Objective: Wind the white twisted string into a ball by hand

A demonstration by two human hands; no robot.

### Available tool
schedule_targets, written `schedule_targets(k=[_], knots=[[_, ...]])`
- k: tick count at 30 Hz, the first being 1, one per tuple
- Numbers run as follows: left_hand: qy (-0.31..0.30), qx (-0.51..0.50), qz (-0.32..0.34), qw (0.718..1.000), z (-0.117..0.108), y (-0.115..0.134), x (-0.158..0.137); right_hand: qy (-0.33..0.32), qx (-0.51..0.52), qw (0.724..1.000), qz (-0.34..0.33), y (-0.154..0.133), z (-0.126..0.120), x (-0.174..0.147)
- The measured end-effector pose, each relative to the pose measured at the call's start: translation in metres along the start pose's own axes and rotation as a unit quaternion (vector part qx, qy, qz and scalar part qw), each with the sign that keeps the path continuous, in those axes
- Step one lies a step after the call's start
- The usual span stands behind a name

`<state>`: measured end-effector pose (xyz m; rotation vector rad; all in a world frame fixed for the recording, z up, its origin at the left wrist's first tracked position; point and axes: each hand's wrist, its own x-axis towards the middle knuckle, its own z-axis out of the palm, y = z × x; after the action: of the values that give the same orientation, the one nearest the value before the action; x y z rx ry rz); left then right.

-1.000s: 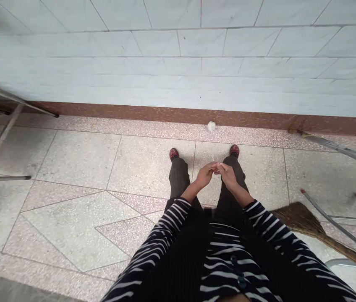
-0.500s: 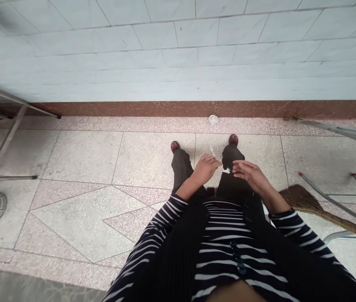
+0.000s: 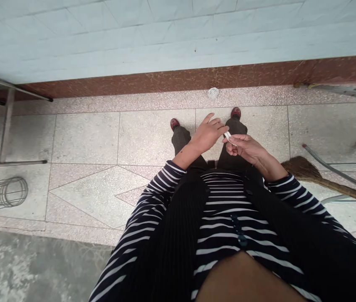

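Between my two hands is a short, folded white cord (image 3: 228,136), looking like a narrow doubled strand. My left hand (image 3: 208,133) pinches its upper end between thumb and fingertips, while the other fingers stretch out loosely. At the lower end, the fingers of my right hand (image 3: 244,147) are curled and closed on the cord. Both hands are in front of my body, above my legs, with their fingertips close together. Part of the cord is hidden behind the right fingers.
A small round white thing (image 3: 213,93) lies on the floor by the wall's brown skirting (image 3: 134,86). To the right are a broom (image 3: 302,167) and metal tube legs (image 3: 329,167). A metal frame (image 3: 8,121) and a wire stand (image 3: 14,191) are on the left.
My right hand has moved left to the white cord and closed on it; before, it was apart with fingers spread. The view has shifted, with wall and floor higher in the picture.
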<state>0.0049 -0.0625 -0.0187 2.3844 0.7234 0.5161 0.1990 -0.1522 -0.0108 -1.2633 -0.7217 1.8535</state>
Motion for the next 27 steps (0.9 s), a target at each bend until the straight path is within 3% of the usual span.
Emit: schedule_targets(k=[8,11,15,18,21,24,27], knots=[[0.044,-0.131,-0.071,0.988,0.006,-0.013,0.009,-0.025,-0.087,0.984,-0.152,-0.032,0.021,-0.001],[0.049,-0.192,-0.124,0.972,0.023,-0.023,0.005,0.034,-0.097,0.971,-0.216,-0.039,0.022,0.007],[0.0,-0.229,-0.169,0.959,0.035,-0.023,-0.017,0.146,-0.16,0.934,-0.284,-0.035,0.003,0.032],[-0.025,-0.272,-0.172,0.946,0.023,-0.011,-0.037,0.193,-0.277,0.894,-0.293,-0.019,-0.016,0.047],[-0.004,-0.318,-0.188,0.929,0.0,-0.001,-0.042,0.169,-0.364,0.875,-0.269,0.003,-0.023,0.048],[0.051,-0.34,-0.202,0.917,-0.02,-0.005,-0.028,0.096,-0.356,0.903,-0.222,0.019,-0.012,0.035],[0.089,-0.317,-0.224,0.917,-0.027,-0.021,-0.01,0.015,-0.251,0.953,-0.168,0.02,0.006,0.017]])
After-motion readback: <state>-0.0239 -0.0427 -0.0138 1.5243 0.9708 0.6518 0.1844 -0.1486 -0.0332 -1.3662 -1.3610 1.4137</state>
